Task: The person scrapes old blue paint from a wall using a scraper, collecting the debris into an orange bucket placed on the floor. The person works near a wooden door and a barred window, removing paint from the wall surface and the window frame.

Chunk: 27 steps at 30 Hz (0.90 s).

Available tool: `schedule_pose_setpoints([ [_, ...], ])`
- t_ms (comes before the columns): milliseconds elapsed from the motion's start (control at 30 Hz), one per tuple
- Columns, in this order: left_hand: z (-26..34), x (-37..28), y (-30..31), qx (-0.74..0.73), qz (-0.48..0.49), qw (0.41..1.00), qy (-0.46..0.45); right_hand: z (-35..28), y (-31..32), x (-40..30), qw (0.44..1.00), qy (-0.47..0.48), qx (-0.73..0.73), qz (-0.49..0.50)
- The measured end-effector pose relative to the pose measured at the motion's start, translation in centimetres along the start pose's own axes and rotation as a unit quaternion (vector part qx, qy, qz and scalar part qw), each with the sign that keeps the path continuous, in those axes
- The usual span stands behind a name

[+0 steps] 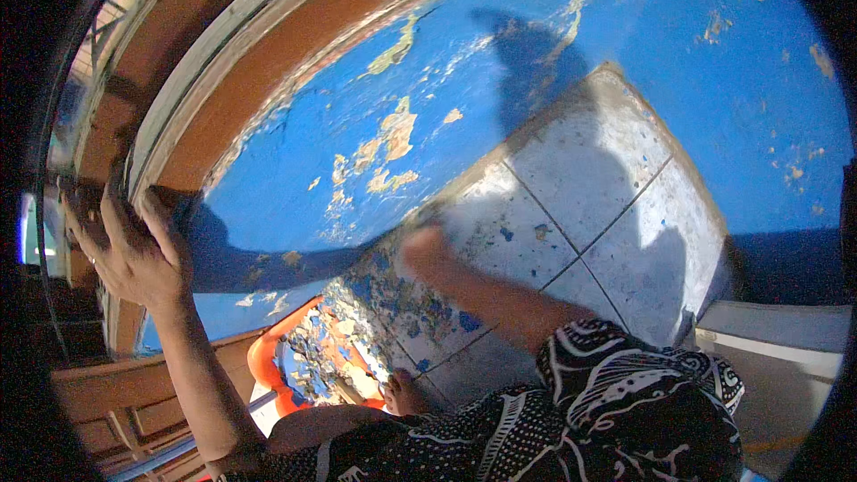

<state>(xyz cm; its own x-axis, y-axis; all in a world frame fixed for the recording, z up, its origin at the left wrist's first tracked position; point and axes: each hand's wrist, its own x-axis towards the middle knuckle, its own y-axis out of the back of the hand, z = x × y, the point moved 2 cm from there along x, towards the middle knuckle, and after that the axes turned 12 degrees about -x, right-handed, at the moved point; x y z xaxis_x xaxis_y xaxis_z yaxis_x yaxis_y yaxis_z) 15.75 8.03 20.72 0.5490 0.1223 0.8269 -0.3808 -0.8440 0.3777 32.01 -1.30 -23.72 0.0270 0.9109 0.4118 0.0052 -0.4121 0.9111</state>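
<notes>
My left hand lies with spread fingers over the brown-painted window frame at the left. Its palm is hidden, and no held object shows. A bare limb, apparently my right arm, reaches from black-and-white patterned cloth to the base of the wall. At its end my right hand is badly blurred, low over the tiled floor, so its fingers and any held thing cannot be made out. The blue wall beside it has peeling paint and bare patches. Paint flakes lie scattered on the tiles below.
An orange-rimmed container full of paint and plaster chips stands near my bare foot. Brown wooden panelling runs along the lower left. Another blue wall meets the first at a corner. A pale ledge is at the right.
</notes>
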Motion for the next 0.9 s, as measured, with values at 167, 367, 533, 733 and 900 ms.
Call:
schedule_pose_setpoints([
  [167,-0.8,-0.6,0.7,-0.006,-0.017,1.000,0.019,-9.9,8.8,4.6,0.930,0.109,0.165,-0.311],
  [367,-1.1,-0.5,1.4,0.006,-0.025,1.000,0.010,9.2,10.2,5.7,0.933,-0.206,0.032,-0.294],
  [533,-0.5,-0.1,0.8,0.001,-0.005,1.000,0.018,0.3,3.5,2.0,0.989,-0.088,0.019,-0.116],
  [733,-0.3,-0.3,0.5,-0.013,-0.008,1.000,0.013,0.5,2.0,-0.4,0.684,-0.571,0.414,-0.186],
  [900,-0.7,-0.3,0.7,-0.007,0.004,1.000,0.011,1.3,-1.4,1.8,0.543,-0.657,0.522,0.026],
])
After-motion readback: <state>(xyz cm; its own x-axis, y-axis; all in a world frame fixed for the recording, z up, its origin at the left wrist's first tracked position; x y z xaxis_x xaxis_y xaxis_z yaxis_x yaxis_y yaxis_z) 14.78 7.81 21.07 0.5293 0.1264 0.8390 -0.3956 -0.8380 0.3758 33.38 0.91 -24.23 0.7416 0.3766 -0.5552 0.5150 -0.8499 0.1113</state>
